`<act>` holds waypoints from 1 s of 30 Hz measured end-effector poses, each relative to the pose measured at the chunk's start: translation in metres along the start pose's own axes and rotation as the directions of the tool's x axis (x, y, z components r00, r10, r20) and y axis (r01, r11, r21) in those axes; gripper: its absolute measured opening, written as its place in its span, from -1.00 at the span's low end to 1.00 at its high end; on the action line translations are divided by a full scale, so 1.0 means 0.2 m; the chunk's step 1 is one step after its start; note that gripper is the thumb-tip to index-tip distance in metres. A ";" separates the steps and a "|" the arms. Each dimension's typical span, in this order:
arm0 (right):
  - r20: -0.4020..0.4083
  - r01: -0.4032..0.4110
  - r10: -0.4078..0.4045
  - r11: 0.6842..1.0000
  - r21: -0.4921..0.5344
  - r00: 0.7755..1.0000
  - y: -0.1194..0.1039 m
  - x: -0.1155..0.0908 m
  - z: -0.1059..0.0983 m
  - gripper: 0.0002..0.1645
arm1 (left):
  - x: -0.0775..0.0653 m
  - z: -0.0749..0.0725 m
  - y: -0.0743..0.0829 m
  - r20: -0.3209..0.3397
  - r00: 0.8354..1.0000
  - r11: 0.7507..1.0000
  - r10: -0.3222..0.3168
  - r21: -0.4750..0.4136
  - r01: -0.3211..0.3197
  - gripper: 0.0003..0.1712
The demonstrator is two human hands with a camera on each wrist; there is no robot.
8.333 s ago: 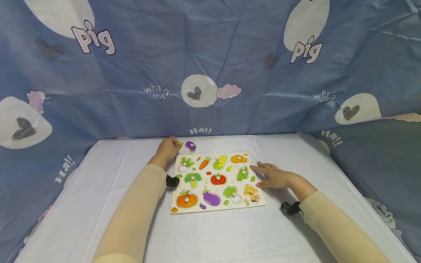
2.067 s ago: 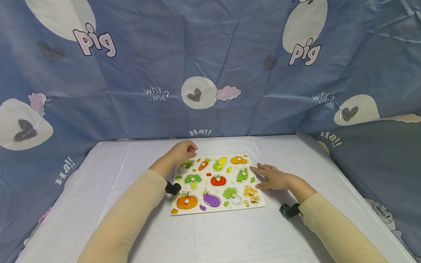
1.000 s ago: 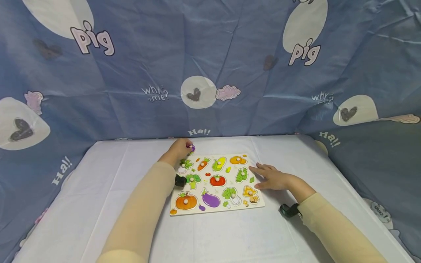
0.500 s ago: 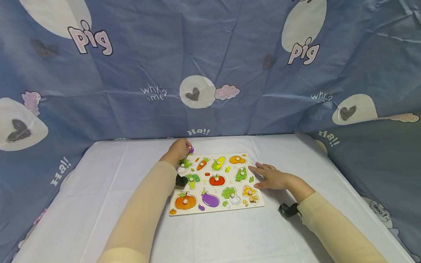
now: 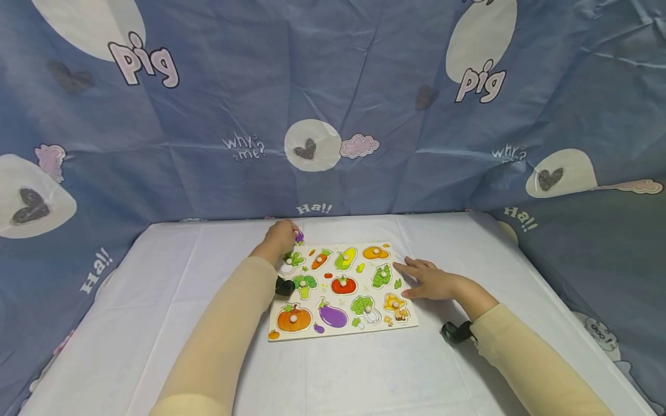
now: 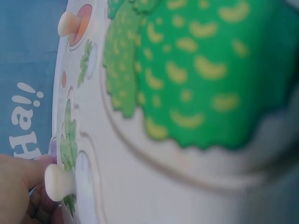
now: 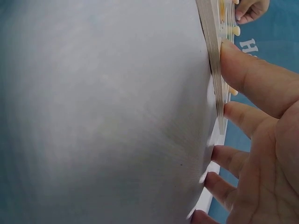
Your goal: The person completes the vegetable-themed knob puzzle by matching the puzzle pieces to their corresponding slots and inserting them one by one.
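Note:
A white wooden knob puzzle board (image 5: 343,335) with painted vegetables lies on the table. Past its far left corner, my left hand (image 5: 281,238) holds a purple eggplant piece (image 5: 299,237), partly hidden by the fingers. Only a purple sliver of that piece shows beside the thumb in the left wrist view. On the board, the eggplant spot (image 5: 333,316) in the front row has no knob. My right hand (image 5: 430,279) is spread at the right edge, thumb and index finger touching the board in the right wrist view, the other fingers resting on the cloth.
Knobbed pieces sit in the board, among them a pumpkin (image 5: 293,318), a broccoli (image 5: 303,285), a carrot (image 5: 321,260) and a tomato (image 5: 343,285). A white cloth (image 5: 364,375) covers the table. Behind it hangs a blue printed curtain (image 5: 333,185).
The carrot piece, by my left hand 8.3 s ago, now sits in the board. My left hand has since gone to the eggplant piece and shifted it slightly left. The right hand stays put.

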State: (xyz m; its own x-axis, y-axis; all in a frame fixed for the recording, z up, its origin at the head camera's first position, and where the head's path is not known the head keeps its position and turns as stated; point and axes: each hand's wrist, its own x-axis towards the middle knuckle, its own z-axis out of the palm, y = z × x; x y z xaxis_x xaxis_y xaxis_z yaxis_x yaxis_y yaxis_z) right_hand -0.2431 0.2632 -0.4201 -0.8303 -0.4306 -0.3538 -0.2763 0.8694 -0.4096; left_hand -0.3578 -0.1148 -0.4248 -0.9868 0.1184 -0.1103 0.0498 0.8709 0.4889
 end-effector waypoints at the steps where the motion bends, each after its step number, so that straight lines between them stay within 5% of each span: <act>1: 0.000 -0.002 0.002 1.000 0.002 1.000 0.00 0.00 0.00 -0.01 | 0.00 0.00 0.00 -0.009 1.000 1.000 -0.007 0.004 0.007 -0.67; 12: 0.001 0.002 -0.002 1.000 -0.005 1.000 -0.02 0.00 0.00 -0.02 | -0.02 -0.02 -0.04 -0.061 0.998 1.000 -0.019 -0.007 0.018 -0.65; 30: -0.001 -0.001 0.001 1.000 0.000 1.000 -0.01 0.00 0.00 -0.01 | -0.14 -0.07 -0.04 -0.009 0.989 0.987 0.146 -0.072 -0.146 -0.72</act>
State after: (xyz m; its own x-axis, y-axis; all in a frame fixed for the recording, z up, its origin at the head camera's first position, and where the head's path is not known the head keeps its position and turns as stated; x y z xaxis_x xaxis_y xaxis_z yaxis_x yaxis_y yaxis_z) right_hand -0.2424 0.2618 -0.4188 -0.8310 -0.4294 -0.3537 -0.2755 0.8700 -0.4089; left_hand -0.3331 -0.1319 -0.4133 -0.9704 0.2398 -0.0298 0.1824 0.8078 0.5605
